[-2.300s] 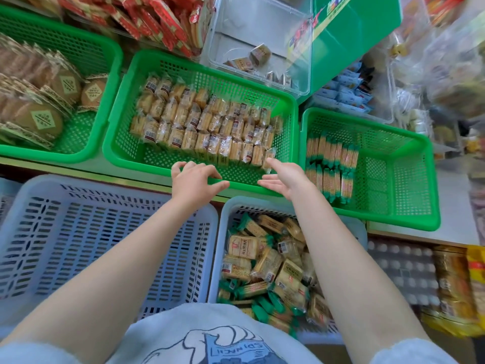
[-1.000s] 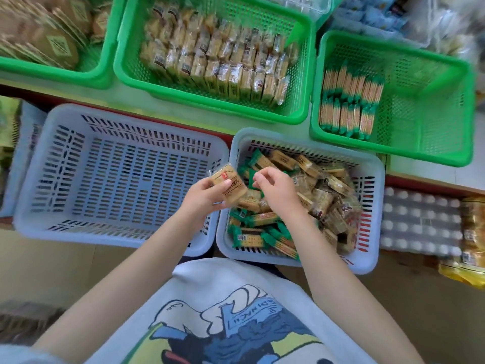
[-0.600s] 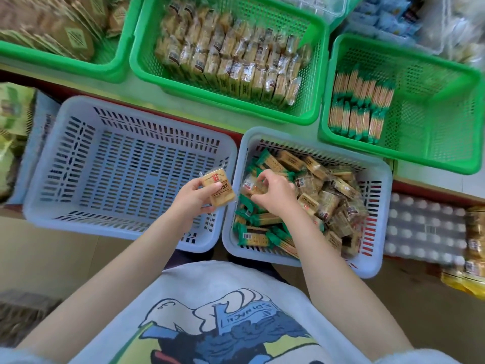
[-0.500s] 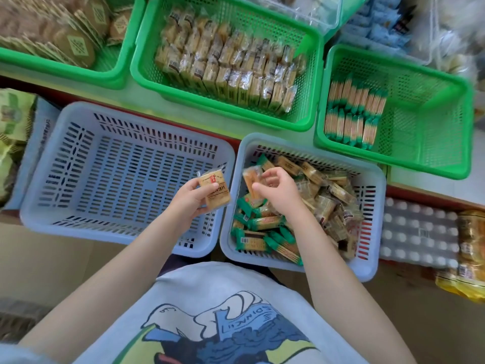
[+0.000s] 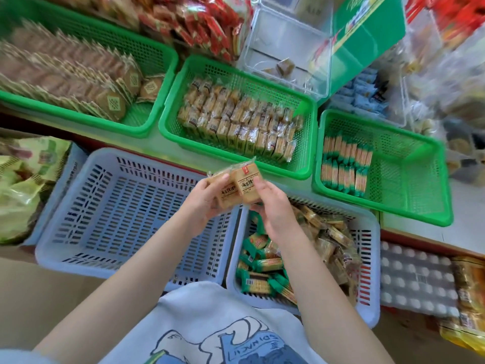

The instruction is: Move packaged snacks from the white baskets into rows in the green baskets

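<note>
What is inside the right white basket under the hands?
The right white basket holds a loose heap of green-ended snack packs and tan packs. The right hand covers its near-left corner; lower layers are hidden.

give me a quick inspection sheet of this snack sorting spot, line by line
surface: pale green shelf top carries the green baskets; white baskets sit lower, in front
job's things: middle green basket holds rows of tan packs; right green basket holds two short rows, rest bare; right white basket holds loose mixed packs; left white basket has no packs
clutter: yellow-green bags far left, egg tray at right
grippers: left hand and right hand each hold a tan snack pack, side by side
cables: nothing seen
surroundings: clear plastic bin, red packets behind
</note>
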Action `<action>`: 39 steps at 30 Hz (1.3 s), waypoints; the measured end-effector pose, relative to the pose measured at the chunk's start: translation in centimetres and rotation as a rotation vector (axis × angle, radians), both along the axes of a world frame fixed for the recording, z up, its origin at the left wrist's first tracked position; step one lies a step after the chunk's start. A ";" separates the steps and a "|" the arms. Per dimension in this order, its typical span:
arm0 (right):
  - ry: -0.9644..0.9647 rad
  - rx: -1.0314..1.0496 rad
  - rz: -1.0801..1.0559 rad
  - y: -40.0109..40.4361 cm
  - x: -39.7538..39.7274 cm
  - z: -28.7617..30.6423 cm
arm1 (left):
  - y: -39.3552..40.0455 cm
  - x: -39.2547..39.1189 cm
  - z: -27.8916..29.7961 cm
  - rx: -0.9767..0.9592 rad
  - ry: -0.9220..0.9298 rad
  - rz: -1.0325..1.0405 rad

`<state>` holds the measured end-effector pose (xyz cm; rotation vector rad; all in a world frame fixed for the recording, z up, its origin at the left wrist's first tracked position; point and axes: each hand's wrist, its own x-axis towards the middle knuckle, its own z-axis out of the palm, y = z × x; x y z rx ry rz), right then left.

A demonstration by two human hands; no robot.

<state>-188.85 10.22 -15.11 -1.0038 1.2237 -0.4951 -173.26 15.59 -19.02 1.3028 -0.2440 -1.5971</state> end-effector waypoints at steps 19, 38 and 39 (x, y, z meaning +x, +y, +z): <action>-0.141 0.185 0.035 -8.3 14.4 -2.0 | -7.5 12.1 -0.5 -0.032 -0.557 0.130; 0.770 -0.072 0.182 -13.5 23.0 -5.9 | -8.2 18.2 -6.5 0.086 -1.415 -0.377; 0.796 -0.108 0.179 -13.0 23.3 -6.1 | -8.2 18.1 -6.5 0.090 -1.418 -0.382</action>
